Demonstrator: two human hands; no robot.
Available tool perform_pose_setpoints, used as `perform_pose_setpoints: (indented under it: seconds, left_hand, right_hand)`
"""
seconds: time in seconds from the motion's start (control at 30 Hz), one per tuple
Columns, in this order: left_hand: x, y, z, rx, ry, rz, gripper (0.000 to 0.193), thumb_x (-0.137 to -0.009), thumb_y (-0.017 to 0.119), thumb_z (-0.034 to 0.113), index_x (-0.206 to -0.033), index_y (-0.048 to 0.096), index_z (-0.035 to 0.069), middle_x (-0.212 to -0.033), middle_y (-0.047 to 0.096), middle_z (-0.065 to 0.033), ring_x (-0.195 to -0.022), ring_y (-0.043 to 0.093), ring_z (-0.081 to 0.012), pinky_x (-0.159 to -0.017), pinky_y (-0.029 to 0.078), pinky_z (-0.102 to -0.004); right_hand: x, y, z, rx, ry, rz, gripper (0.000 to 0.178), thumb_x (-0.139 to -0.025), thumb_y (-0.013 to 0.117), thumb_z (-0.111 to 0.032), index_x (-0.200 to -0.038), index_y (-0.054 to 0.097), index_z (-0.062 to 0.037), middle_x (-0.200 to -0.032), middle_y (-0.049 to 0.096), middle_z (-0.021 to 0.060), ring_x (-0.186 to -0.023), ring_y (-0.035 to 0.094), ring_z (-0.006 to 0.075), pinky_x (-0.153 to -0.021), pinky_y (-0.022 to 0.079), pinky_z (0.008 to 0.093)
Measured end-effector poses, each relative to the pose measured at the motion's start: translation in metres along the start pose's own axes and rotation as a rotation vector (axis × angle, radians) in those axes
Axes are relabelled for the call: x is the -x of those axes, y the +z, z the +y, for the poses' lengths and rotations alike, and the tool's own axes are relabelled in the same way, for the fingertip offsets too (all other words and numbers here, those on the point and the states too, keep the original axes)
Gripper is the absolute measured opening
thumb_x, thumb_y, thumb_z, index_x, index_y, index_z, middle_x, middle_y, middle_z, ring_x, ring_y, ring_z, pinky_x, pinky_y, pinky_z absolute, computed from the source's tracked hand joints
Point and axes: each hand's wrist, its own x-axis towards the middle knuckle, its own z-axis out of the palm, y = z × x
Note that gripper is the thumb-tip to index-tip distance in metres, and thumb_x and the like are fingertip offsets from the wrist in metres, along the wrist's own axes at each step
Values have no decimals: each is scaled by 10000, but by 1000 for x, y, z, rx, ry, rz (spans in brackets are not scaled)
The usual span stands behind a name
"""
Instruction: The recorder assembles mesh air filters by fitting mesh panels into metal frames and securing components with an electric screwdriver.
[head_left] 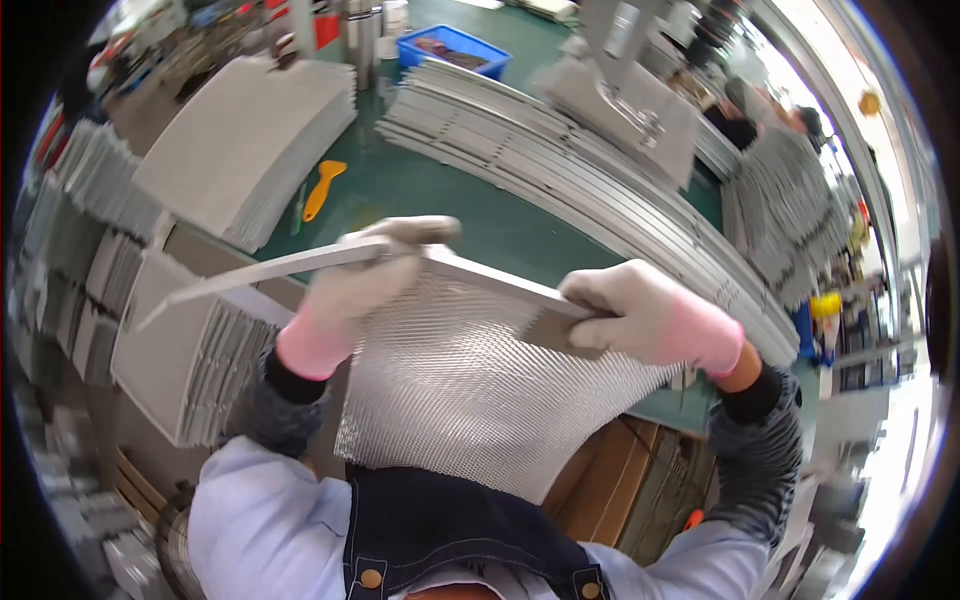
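A silver metal mesh sheet (470,390) hangs in front of my body, slightly bowed. Along its upper edge runs a pale narrow frame strip (495,283). My right hand (630,312), in a white glove with a pink cuff, pinches this strip near its right end, thumb below. A small grey-brown patch (560,332) lies against the mesh beside that thumb. My left hand (375,270), gloved alike and somewhat blurred, closes round a second pale strip (265,270) that sticks out to the left. Whether the two strips join inside the left glove is hidden.
On the green table (370,195) lie a yellow scraper (324,190), a stack of pale panels (250,130) and a long row of metal strips (560,165). A blue tray (455,52) stands behind. More panels (175,350) lean at left; a cardboard box (605,480) sits below right.
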Motion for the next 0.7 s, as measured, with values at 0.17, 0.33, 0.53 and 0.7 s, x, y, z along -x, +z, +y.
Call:
perform_pose_setpoints:
  seconds: [0.17, 0.33, 0.53, 0.7]
  left_hand:
    - [20, -61, -25, 251, 6, 100, 387, -931, 640, 230, -1210, 565, -27, -1041, 626, -99, -949, 583, -139, -865, 459, -273]
    - [11, -27, -10, 316, -55, 134, 337, -902, 686, 229, -1123, 553, 13, -978, 611, -92, -923, 592, -163, -841, 478, -303]
    - [6, 8, 5, 401, 29, 12, 132, -940, 619, 214, -1033, 537, 171, -919, 518, -40, -878, 538, -189, -796, 489, -365]
    - [11, 14, 11, 301, 61, 28, 193, -929, 639, 229, -1046, 501, 163, -919, 519, -45, -890, 536, -186, -791, 491, -352]
  right_hand:
    - [73, -21, 45, -83, 246, 132, 264, -708, 690, -17, -968, 666, 26, -728, 597, 9, -694, 538, 58, -622, 457, 246]
    - [102, 2, 65, -239, 101, 383, 234, -703, 694, -10, -932, 681, 35, -768, 621, 24, -714, 566, 79, -660, 472, 246]
    - [118, 15, 84, 75, 3, 352, 216, -772, 665, -33, -969, 616, 38, -770, 587, 132, -673, 579, 221, -665, 476, 326]
    - [122, 17, 86, -87, 62, 316, 234, -746, 680, -13, -963, 598, 23, -774, 572, 136, -700, 562, 244, -679, 463, 329]
